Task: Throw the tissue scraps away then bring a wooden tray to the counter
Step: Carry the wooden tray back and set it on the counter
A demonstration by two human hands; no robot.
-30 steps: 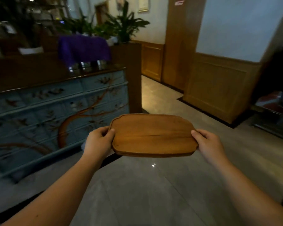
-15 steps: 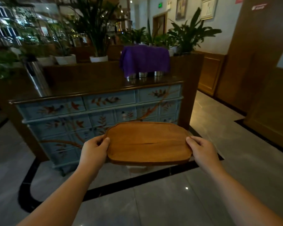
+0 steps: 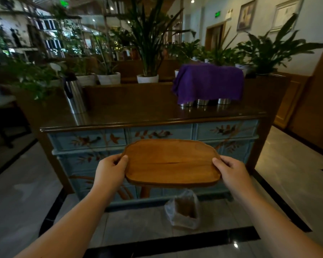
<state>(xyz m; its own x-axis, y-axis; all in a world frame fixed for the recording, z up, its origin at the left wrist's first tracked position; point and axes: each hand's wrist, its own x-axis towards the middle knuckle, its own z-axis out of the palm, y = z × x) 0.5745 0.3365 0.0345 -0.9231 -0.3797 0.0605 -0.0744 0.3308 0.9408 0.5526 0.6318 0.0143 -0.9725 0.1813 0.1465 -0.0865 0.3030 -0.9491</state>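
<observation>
Before the counter (image 3: pixel 153 116), the wooden tray (image 3: pixel 172 162) is gripped at both ends by the left hand (image 3: pixel 110 172) and right hand (image 3: pixel 231 172); lifting onto the top is judged next.

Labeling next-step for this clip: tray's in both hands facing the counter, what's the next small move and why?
Probably lift the tray and carry it forward over the counter. The left hand and right hand grip its ends, but it hangs below the countertop edge, in front of the drawers; the middle looks bare between the jug and purple cloth.

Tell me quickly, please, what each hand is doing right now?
Left hand: closed on the left end of the wooden tray.
Right hand: closed on the tray's right end.
</observation>
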